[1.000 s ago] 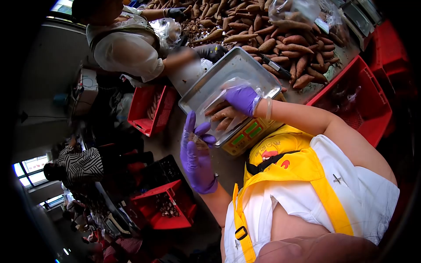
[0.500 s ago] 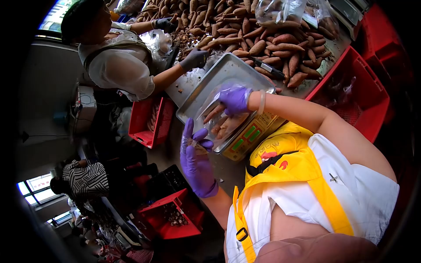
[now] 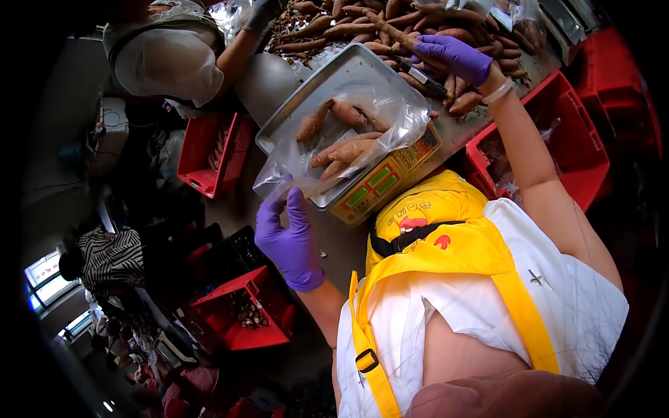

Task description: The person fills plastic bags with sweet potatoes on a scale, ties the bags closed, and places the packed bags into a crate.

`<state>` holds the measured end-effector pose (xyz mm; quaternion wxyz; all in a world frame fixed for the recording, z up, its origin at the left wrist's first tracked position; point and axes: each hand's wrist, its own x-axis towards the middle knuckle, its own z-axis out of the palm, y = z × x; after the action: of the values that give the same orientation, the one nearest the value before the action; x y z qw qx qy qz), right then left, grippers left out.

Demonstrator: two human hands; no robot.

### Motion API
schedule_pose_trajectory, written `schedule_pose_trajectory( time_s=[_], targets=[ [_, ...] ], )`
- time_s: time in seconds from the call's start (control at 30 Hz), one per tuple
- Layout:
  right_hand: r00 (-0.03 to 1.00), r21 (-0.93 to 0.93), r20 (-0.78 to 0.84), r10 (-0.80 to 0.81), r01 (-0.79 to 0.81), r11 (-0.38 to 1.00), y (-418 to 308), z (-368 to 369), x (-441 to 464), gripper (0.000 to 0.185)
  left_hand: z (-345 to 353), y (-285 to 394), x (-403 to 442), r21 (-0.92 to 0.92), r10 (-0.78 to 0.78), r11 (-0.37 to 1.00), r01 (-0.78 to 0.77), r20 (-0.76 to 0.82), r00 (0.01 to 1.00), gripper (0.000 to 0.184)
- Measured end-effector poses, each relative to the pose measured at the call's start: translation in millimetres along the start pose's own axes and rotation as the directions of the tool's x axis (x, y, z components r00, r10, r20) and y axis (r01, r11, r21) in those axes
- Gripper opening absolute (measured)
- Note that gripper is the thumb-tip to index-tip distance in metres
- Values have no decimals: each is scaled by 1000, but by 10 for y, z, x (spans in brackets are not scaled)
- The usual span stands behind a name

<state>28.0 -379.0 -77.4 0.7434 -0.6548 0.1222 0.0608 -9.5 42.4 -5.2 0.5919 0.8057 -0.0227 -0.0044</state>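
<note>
My left hand [image 3: 286, 240], in a purple glove, is closed at the near-left edge of a clear plastic bag [image 3: 279, 167], its fingertips on the film. Several sweet potatoes [image 3: 348, 150] lie in the bag's open mouth. The bag rests in the metal tray [image 3: 289, 97] of a weighing scale [image 3: 387, 182] with green displays. My right hand [image 3: 456, 57], also gloved in purple, reaches over the sweet potato pile [image 3: 446, 17], fingers closed round a long, slender sweet potato [image 3: 394, 31]. The palm hides its near end.
A co-worker [image 3: 167, 59] stands at the far left with a grey-gloved hand [image 3: 261, 15]. Red crates stand right [image 3: 578, 139], left [image 3: 216, 157] and lower left [image 3: 244, 306]. A black-and-white tool [image 3: 421, 78] lies by the pile. Another person [image 3: 111, 258] is further off.
My right hand has left the bag and moved up and right to the pile, taking hold of a long sweet potato. The bag now lies spread in the tray. The co-worker's near hand has moved up.
</note>
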Motion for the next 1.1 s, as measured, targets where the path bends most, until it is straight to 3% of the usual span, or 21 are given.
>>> schedule_pose_trajectory(
  time_s=[0.03,0.07,0.1,0.13,0.2,0.27,0.33,0.4,0.47,0.53,0.67,0.77,0.8,0.83,0.87,0.9,0.93,0.97,1.03,1.07,1.1],
  targets=[
    [998,24,-69,-12,14,1000,-14,-32,34,25,-24,-14,-16,268,80,962,-56,-81,994,30],
    [990,49,-138,-22,29,998,-54,-34,61,26,-20,5,-34,273,83,960,-59,-79,993,30],
    [981,-322,64,-181,192,927,98,-435,315,28,-10,31,-61,267,135,959,-94,-139,981,29],
    [994,169,37,-104,96,981,62,-533,450,37,-7,50,-88,262,184,957,-128,-199,963,28],
    [991,390,-134,-26,77,917,-525,-122,221,28,-36,43,-154,266,170,958,-109,-220,961,29],
    [969,223,-186,-164,204,953,-383,-348,386,38,-54,24,-196,296,222,944,-148,-234,947,29],
    [901,-248,-375,-219,131,960,-456,-162,227,44,-55,-3,-230,310,236,938,-156,-240,942,30],
    [895,-213,-381,-231,158,964,-291,-76,200,53,-43,-3,-252,322,248,933,-161,-250,936,32],
    [857,-425,-275,-435,297,855,-101,-68,131,65,-17,20,-261,375,315,902,-212,-238,919,37],
    [890,-356,-267,-368,264,896,-118,92,-71,67,39,119,-276,371,310,904,-213,-227,923,42],
    [719,-609,-187,-670,450,653,-118,487,-447,46,204,161,-187,414,360,872,-262,-179,916,64],
    [712,-443,171,-681,673,592,-232,971,-782,46,399,213,23,670,377,701,-244,-57,924,73],
    [664,-555,352,-659,715,424,-252,1140,-866,47,475,193,109,822,396,524,-223,-4,918,73],
    [705,-578,433,-561,695,427,-272,1365,-962,52,550,79,235,813,472,501,-295,29,881,70],
    [629,-657,537,-563,730,188,-186,1506,-967,59,582,-41,315,800,496,489,-349,74,865,55],
    [629,-714,541,-558,694,91,-40,1509,-882,56,619,-81,352,458,325,832,-314,56,944,44],
    [633,-762,542,-553,648,-5,55,1484,-799,53,645,-75,366,32,149,987,-155,136,979,34],
    [631,-771,529,-567,636,-12,-10,1410,-771,53,588,267,307,-222,38,974,32,303,952,21],
    [946,-927,320,-57,301,-225,-131,1122,-751,46,343,299,402,-749,274,589,304,538,797,24],
    [922,-931,348,-169,318,-180,-34,899,-774,36,246,313,442,-820,461,316,476,572,679,27],
    [928,-942,329,-178,307,-138,-68,778,-884,39,103,327,418,-822,413,465,330,531,740,31]
  ],
)
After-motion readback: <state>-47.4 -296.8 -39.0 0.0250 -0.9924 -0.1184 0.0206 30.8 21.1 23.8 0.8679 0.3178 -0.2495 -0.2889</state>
